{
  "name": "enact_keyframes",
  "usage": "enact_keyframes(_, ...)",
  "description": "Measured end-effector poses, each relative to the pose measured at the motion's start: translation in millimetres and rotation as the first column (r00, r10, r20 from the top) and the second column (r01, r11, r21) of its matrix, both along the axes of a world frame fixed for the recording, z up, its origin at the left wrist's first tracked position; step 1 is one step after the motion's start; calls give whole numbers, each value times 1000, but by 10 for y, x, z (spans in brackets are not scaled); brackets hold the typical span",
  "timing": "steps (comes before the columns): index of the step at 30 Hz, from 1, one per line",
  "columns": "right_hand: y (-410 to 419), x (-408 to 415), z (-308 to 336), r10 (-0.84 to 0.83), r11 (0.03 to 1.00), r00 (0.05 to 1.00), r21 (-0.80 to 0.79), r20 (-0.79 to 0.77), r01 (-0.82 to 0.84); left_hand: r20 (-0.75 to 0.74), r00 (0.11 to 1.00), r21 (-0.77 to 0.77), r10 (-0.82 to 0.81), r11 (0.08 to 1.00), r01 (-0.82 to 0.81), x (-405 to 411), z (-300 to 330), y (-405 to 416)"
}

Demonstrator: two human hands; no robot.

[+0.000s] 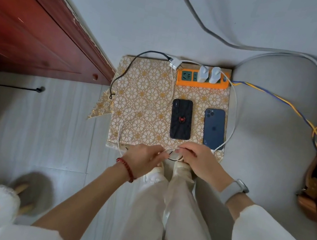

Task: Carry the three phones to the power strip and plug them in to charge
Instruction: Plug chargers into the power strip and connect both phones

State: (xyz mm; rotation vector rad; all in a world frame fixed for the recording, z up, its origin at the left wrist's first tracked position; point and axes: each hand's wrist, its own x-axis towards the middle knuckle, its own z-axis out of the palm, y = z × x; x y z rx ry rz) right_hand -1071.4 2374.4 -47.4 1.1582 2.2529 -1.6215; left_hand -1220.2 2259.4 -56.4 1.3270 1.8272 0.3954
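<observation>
Both hands meet at the near edge of the small table (136, 95), low over the person's feet. Left hand (141, 162), with a red bead bracelet (126, 169) on its wrist, pinches the end of a white cable (119, 134) between curled fingers. Right hand (197, 160), a grey watch (234, 189) on its wrist, is curled around something small and pale at the same spot (most likely the third phone, though the fingers hide too much of it to be sure). Between the two hands a thin dark loop shows just under the table's edge.

Just beyond the hands, two phones lie face down side by side on the gold floral cloth: a black phone (181, 119) with a red spider mark, and to its right a blue phone (214, 128). A second white cable (232, 120) curves down the right side of the table to the blue phone's near end.

At the far edge sits the orange power strip (203, 79), with two white chargers (209, 73) standing in its right sockets and its left sockets bare. A third white adapter (174, 63) lies just off its left end, joined to a black cable (128, 68) that runs down the table's left side.

A grey sofa (270, 118) borders the table on the right; a red wooden door (32, 23) stands to the left.
</observation>
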Motion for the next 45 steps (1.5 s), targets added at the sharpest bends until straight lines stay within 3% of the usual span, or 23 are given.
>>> enact_keyframes(1, 32, 32, 5, -30, 999, 1000, -13, 2, 31, -9, 999, 14, 43, 999, -43, -9, -20, -11)
enact_keyframes(3, 98, 150, 1, -71, 995, 997, -75, 22, 73, -103, 952, 81, 288, 956, -280, -87, -51, -29)
enact_keyframes(6, 197, 382, -35, -96, 992, 990, -70, 106, 103, -136, 693, 93, 708, 706, -702, -300, -86, -77)
enact_keyframes(8, 252, 498, -53, -105, 994, 981, -14, 166, 109, -153, 591, 38, 792, 602, -798, -422, -125, -101)
enact_keyframes(10, 260, 506, -44, -100, 995, 981, -3, 164, 102, -200, 678, 47, 708, 698, -715, -441, -126, -108)
enact_keyframes(13, 175, 338, -13, -37, 998, 993, -38, 116, 42, -197, 928, 103, 317, 948, -302, -257, -110, -49)
enact_keyframes(15, 112, 199, -5, -25, 997, 997, -70, 80, 30, -164, 986, 28, 39, 999, -35, -78, -93, 32)
enact_keyframes(17, 93, 106, 7, -20, 998, 999, -64, 49, 23, -70, 994, -54, -86, 995, 82, 33, -96, 99)
enact_keyframes(20, 116, 109, 5, -6, 998, 999, -59, 48, 9, 1, 1000, -24, -21, 1000, 21, 41, -96, 132)
enact_keyframes(22, 156, 200, -10, 18, 999, 995, -39, 94, -14, -74, 979, 50, 190, 981, -187, -3, -112, 96)
enact_keyframes(24, 204, 340, -37, -13, 1000, 990, -19, 140, 16, -120, 860, 77, 495, 869, -489, -129, -141, 44)
enact_keyframes(26, 235, 460, -44, -69, 997, 985, -9, 160, 72, -131, 747, 58, 651, 758, -650, -292, -185, -34)
enact_keyframes(28, 236, 474, -39, -89, 996, 984, -6, 152, 91, -137, 820, 29, 556, 830, -557, -381, -213, -105)
enact_keyframes(31, 173, 301, -26, -30, 999, 993, -31, 115, 34, -149, 966, 29, 211, 977, -209, -251, -196, -93)
enact_keyframes(34, 88, 87, -26, 58, 998, 995, -31, 79, -56, -113, 993, 8, -15, 1000, 16, -4, -156, 65)
enact_keyframes(37, 93, 16, -35, 35, 999, 998, -14, 51, -34, -12, 1000, -5, -12, 1000, 12, 60, -91, 185)
enact_keyframes(39, 167, 87, -59, -16, 1000, 994, 14, 106, 15, -4, 996, 25, 85, 996, -85, 12, -68, 188)
enact_keyframes(42, 268, 311, -126, -185, 961, 957, 245, 222, 129, -33, 956, 162, 291, 946, -283, -147, -56, 93)
enact_keyframes(45, 329, 437, -133, -408, 856, 866, 452, 289, 252, -104, 952, 228, 288, 938, -259, -275, -71, -28)
